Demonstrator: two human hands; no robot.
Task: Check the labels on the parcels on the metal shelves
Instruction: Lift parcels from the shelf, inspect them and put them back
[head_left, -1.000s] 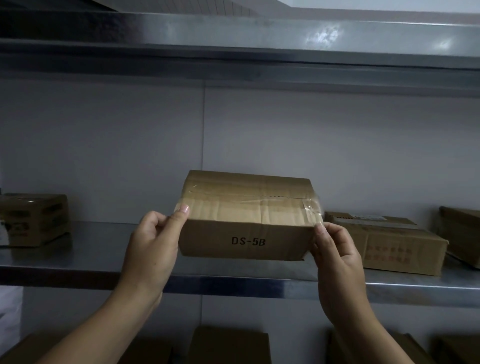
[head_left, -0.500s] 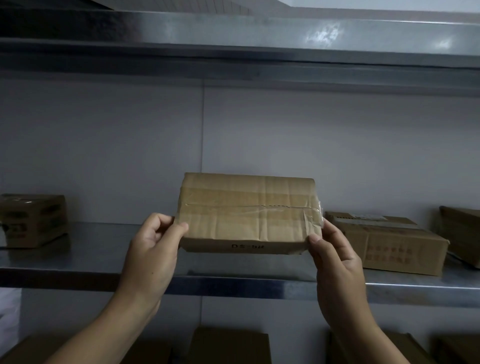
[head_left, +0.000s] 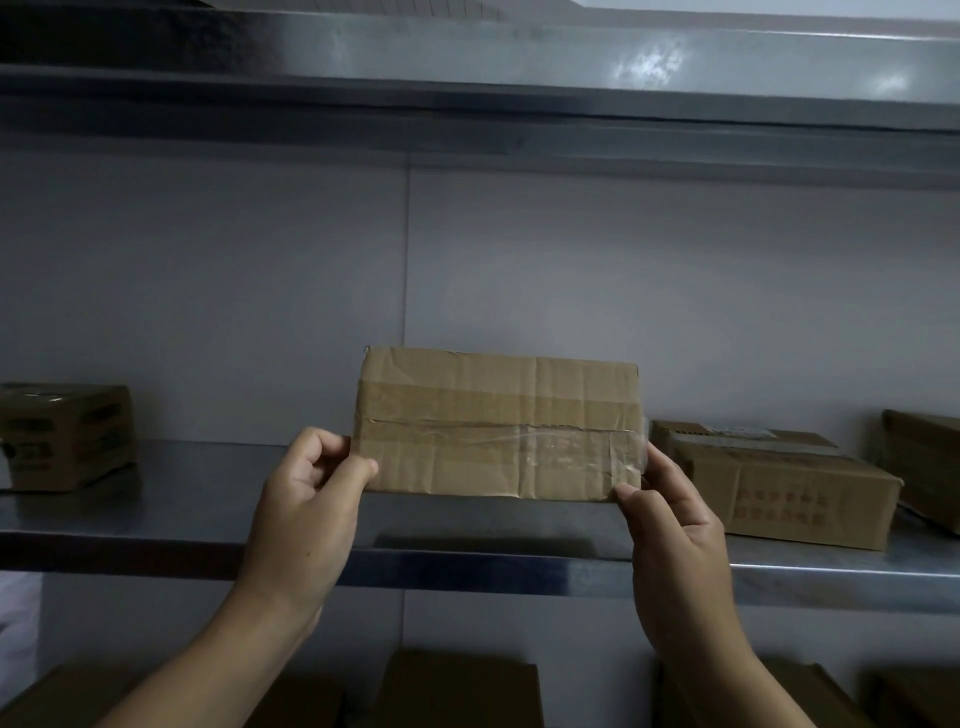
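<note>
Metal shelf (head_left: 156, 519) against grey wall panel (head_left: 208, 286); taped cardboard parcel (head_left: 498, 421) held up in both hands.

Parcel held clear of the shelf surface, broad face toward camera, long edge about level; brown tape band across the middle, clear tape (head_left: 561, 447) over the right part of the seam, cardboard creased. Left hand (head_left: 306, 499) gripping lower left corner, thumb on front face, fingers curled at the left end. Right hand (head_left: 675, 514) gripping lower right corner, thumb on front near bottom edge, fingers behind. Small printed box (head_left: 62, 436) at far left of same shelf; flat box (head_left: 779, 488) lying just right of the parcel; another box (head_left: 930, 467) cut off at right edge. Upper shelf (head_left: 467, 57) overhead. Dim boxes (head_left: 457, 691) on the level below.
</note>
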